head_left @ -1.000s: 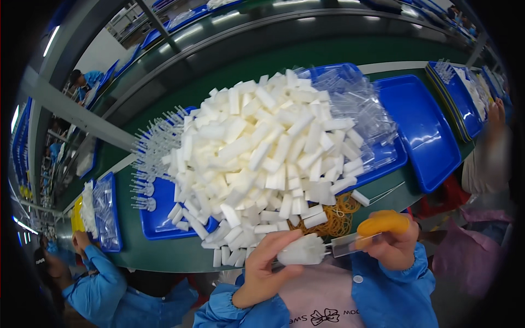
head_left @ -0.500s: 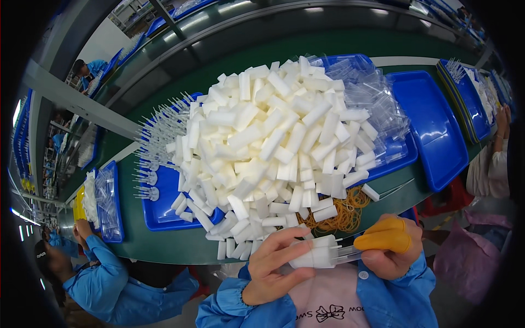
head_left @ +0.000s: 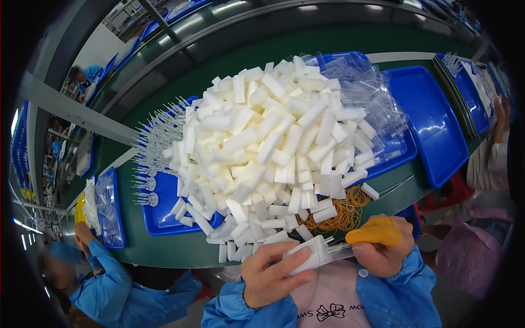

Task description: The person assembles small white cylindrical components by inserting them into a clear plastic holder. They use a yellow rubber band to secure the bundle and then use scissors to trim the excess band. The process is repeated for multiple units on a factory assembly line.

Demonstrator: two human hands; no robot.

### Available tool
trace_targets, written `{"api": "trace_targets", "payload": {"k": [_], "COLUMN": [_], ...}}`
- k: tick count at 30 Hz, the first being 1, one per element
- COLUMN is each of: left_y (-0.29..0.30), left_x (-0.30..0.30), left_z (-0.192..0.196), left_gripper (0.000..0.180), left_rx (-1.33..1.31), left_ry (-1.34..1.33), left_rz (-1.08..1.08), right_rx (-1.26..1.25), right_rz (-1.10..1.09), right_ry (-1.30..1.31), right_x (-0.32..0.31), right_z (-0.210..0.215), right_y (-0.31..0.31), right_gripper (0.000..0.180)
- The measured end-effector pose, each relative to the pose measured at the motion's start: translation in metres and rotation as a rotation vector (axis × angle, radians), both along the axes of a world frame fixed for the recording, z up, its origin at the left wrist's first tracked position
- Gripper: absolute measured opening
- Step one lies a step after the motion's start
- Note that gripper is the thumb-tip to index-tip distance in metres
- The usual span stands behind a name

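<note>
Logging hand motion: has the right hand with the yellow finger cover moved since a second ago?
Yes: the right hand moved left and nearer the body, judged against the white rectangular foam block upper right of the tan rubber bands.

Green table (head_left: 164, 252) bears blue trays (head_left: 432, 131); white blocks (head_left: 269, 146); rubber bands (head_left: 350, 210).

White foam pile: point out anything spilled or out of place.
White foam pieces lie past the blue tray at the pile's left, loose on the green table; one sits on tan bands. It looks like overspill.
</note>
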State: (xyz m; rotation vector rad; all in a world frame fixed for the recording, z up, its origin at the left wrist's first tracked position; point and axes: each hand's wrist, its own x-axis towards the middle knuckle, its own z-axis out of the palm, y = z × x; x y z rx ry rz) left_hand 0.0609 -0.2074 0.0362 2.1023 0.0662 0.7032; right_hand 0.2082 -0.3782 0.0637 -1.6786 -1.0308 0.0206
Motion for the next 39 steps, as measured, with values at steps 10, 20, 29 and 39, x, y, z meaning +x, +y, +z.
{"api": "trace_targets", "payload": {"k": [10,20,29,39], "left_y": [0.002,0.001,-0.002,-0.024], "left_x": [-0.002,-0.001,0.002,0.012], "left_z": [0.004,-0.003,0.019,0.026], "left_gripper": [0.047,0.042,0.031,0.043], "left_rx": [0.153,0.007,0.293,-0.485], "left_ry": [-0.014,0.0,-0.048,-0.022], "left_rz": [-0.025,0.097,0.1,0.064], "right_rx": [0.026,-0.028,0.038,0.105], "right_rz": [0.039,0.114,0.253,0.133], "right_ry": [0.225,0.033,0.377,0.255], "right_x": [0.003,0.003,0.013,0.01], "right_z": [-0.006,-0.005,-0.01,-0.012], "right_y": [0.005,0.011,0.005,-0.006], "right_gripper": [0.014,0.024,0.024,0.021]}}
